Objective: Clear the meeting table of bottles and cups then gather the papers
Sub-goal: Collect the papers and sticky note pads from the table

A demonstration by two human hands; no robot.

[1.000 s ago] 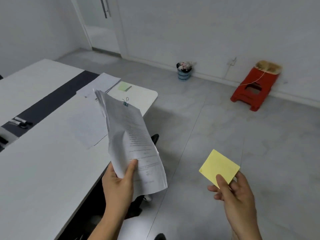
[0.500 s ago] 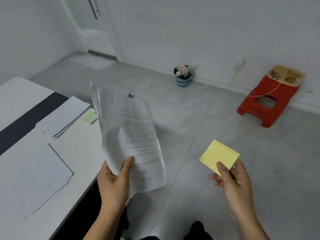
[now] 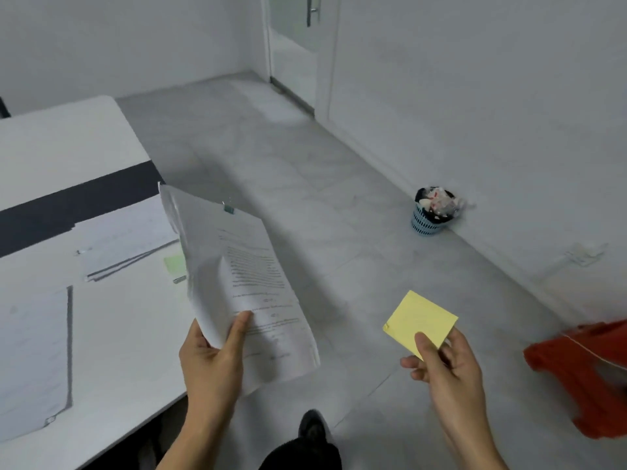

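Observation:
My left hand (image 3: 213,361) grips the lower edge of a sheaf of printed white papers (image 3: 244,276), fastened at the top by a small teal binder clip (image 3: 228,207), held up beside the table's end. My right hand (image 3: 444,364) pinches a yellow sticky-note pad (image 3: 422,320) between thumb and fingers, out over the floor. On the white meeting table (image 3: 68,140) lie a stack of papers (image 3: 125,239), a green sticky note (image 3: 174,264) and another sheet (image 3: 30,361) at the near left. No bottles or cups are in view.
A dark strip (image 3: 74,205) runs across the table. A small blue waste basket (image 3: 431,213), full of rubbish, stands by the wall. A red plastic stool (image 3: 583,371) is at the right edge. A door (image 3: 298,39) is at the back. My shoe (image 3: 312,425) shows on the grey floor.
The view has swung left and I have stepped along the table's end; the stool has slid to the right edge. Both hands keep their holds on the papers and the yellow pad.

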